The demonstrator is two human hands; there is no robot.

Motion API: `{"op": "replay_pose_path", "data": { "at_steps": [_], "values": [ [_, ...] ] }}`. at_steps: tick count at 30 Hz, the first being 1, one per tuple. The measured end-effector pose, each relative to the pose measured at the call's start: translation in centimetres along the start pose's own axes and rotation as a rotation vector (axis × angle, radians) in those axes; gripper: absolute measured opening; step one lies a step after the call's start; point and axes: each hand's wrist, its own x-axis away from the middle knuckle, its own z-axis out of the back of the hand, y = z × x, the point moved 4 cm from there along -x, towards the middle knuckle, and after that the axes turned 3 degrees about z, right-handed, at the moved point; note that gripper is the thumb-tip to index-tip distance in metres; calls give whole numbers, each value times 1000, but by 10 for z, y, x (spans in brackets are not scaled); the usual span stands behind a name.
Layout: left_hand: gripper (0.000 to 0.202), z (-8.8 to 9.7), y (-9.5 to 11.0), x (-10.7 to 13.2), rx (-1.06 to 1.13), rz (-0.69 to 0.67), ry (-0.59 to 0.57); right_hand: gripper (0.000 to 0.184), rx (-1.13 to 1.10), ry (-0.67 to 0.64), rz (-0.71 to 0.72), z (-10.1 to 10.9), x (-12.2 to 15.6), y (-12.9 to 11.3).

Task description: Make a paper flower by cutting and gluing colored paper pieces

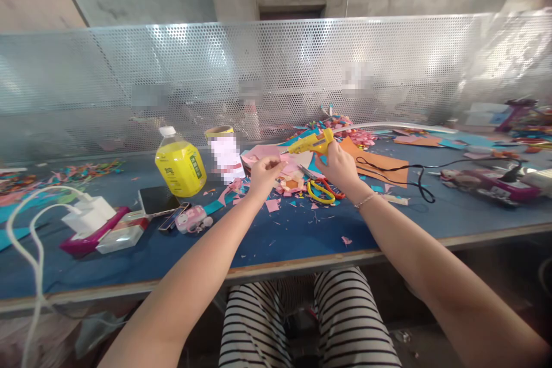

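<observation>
My right hand (pixel 338 165) is closed round the handle of a yellow glue gun (pixel 311 144), whose nozzle points left toward my left hand (pixel 264 175). My left hand pinches a small pink paper piece (pixel 276 162) right at the nozzle tip. Both hands hover over a heap of pink and orange paper scraps (pixel 290 183) on the blue table (pixel 284 236). Yellow-handled scissors (pixel 319 190) lie just below my right hand.
A yellow drink bottle (pixel 180 165), a phone (pixel 157 200), a tape roll (pixel 219 133) and white chargers (pixel 88 215) sit at the left. Orange paper (pixel 379 165), a black cord (pixel 414 178) and a pink power strip (pixel 491 183) lie at the right. A perforated metal screen (pixel 276 75) backs the table.
</observation>
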Motion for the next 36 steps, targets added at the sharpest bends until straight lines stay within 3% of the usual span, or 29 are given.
{"op": "replay_pose_path", "data": {
  "at_steps": [16, 28, 36],
  "values": [
    [12, 1, 1, -1, 46, 42, 1, 24, 25, -25, -48, 1, -3, 5],
    [40, 3, -6, -3, 256, 110, 61, 28, 24, -12, -77, 3, -3, 8],
    [28, 4, -6, -4, 315, 139, 47, 32, -29, 37, -87, 6, -2, 9]
  ]
}}
